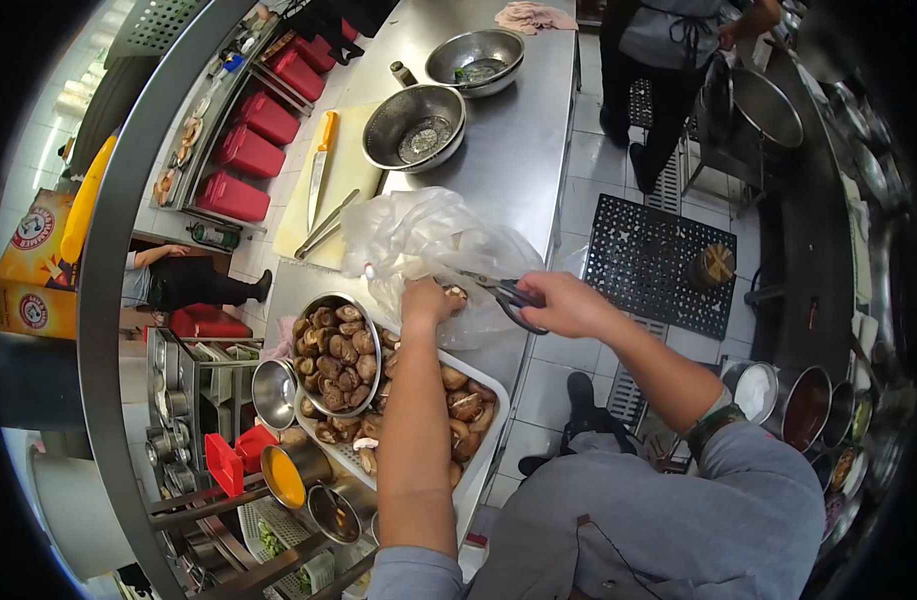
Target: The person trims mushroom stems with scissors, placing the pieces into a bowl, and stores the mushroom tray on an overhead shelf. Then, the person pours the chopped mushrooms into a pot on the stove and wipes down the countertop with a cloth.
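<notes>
My right hand (pixel 569 303) grips dark-handled scissors (pixel 515 294), fingers closed round the handles. Their blades point left at a brown shiitake mushroom (pixel 457 296), which my left hand (pixel 428 301) pinches. Exactly where the blades meet the mushroom is too small to tell. A clear plastic bag (pixel 419 228) lies crumpled behind and under both hands; its contents are hard to make out. Nearer me, a white tray (pixel 494 392) holds loose shiitake mushrooms, partly hidden by my left forearm. A metal bowl (pixel 377 375) heaped with shiitake mushrooms sits over the tray's left side.
Farther along the steel counter (pixel 519 150) are a metal colander (pixel 415 127) and another bowl (pixel 476 60). An orange-handled knife (pixel 322 165) and tongs (pixel 326 225) lie on the cutting board (pixel 355 150). A co-worker (pixel 669 70) stands by a large pot (pixel 767 105).
</notes>
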A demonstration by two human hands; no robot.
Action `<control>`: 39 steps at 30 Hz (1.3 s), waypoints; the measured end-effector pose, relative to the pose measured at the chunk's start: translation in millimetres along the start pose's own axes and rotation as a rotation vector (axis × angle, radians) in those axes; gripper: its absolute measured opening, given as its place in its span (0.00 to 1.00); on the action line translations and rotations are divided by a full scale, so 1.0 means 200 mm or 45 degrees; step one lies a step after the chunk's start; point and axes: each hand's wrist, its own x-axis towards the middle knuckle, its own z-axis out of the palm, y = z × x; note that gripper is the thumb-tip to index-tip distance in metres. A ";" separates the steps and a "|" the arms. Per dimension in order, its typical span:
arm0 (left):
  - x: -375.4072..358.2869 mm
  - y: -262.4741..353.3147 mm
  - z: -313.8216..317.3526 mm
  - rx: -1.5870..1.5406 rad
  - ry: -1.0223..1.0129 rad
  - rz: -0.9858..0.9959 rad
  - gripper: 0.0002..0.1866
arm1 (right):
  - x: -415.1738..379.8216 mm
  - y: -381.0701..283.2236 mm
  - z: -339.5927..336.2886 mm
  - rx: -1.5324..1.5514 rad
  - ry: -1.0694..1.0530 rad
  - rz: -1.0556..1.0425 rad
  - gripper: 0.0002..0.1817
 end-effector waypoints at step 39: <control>-2.63 -0.73 0.60 -2.149 0.582 -0.448 0.22 | -1.17 -0.69 1.38 -0.716 -0.505 -0.580 0.23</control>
